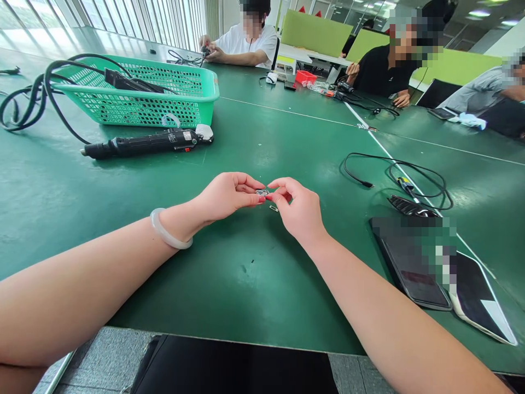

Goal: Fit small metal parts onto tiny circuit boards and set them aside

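My left hand [235, 194], with a pale bangle [170, 231] at the wrist, pinches a small silvery part that looks like a circuit board [262, 192]. Its far edge meets the fingertips of my right hand [296, 205], whose thumb and index finger close on that same part. Much of the part is hidden by fingers, so its exact kind is unclear. Just under the right fingertips a tiny pale rectangular piece [274, 208] lies on the green table [246, 295].
A black electric screwdriver [151, 143] lies before a green basket [139, 104] holding cabled items. At right are a coiled cable [414, 175], a black hair claw [412, 207] and two phones, one black [410, 262], one white-edged [484, 295]. Several people sit across the table.
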`<state>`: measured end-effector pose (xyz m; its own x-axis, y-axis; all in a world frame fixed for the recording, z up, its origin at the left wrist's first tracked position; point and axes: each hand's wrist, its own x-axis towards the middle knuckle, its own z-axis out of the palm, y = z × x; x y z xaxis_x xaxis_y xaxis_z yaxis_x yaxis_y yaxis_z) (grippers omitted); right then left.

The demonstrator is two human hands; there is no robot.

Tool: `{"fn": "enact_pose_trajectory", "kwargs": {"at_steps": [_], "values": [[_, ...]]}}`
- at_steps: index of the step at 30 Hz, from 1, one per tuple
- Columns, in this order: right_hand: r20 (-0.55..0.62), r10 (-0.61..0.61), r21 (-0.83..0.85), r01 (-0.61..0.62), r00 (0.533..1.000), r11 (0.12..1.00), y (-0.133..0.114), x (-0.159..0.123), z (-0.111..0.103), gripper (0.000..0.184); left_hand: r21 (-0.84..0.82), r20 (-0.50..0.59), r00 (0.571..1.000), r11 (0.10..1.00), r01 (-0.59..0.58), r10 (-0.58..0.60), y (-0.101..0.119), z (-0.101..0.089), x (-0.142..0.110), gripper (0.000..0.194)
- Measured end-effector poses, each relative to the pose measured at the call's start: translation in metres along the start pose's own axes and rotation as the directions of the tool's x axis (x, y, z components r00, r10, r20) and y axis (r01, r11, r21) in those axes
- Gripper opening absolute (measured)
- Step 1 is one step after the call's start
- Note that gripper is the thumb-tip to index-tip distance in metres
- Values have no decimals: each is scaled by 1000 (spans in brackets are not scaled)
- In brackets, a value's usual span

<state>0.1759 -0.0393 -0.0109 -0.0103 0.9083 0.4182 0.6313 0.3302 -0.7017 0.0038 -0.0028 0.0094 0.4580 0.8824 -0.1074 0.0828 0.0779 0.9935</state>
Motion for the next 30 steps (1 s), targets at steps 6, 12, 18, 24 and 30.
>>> {"fn": "enact_pose_trajectory", "kwargs": {"at_steps": [6, 12, 18, 24, 30], "values": [[16, 75, 220, -77, 997, 973, 4, 1, -3, 17, -161, 119, 992, 987, -13, 32, -3, 0, 1, 31], [58, 114, 288, -126, 992, 949, 4, 1, 1, 28, -150, 93, 994, 988, -46, 61, -1, 2, 0, 32], [100, 134, 335, -160, 986, 929, 4, 4, -4, 30, -142, 97, 992, 988, -65, 79, 2, 6, -2, 27], [172, 205, -120, -186, 963, 975, 18, 7, -17, 17, -86, 40, 996, 993, -77, 81, 0, 4, 0, 25], [265, 106, -337, -11, 958, 941, 21, 5, -12, 12, 74, 26, 989, 987, -144, 142, -7, 1, 3, 26]]}}
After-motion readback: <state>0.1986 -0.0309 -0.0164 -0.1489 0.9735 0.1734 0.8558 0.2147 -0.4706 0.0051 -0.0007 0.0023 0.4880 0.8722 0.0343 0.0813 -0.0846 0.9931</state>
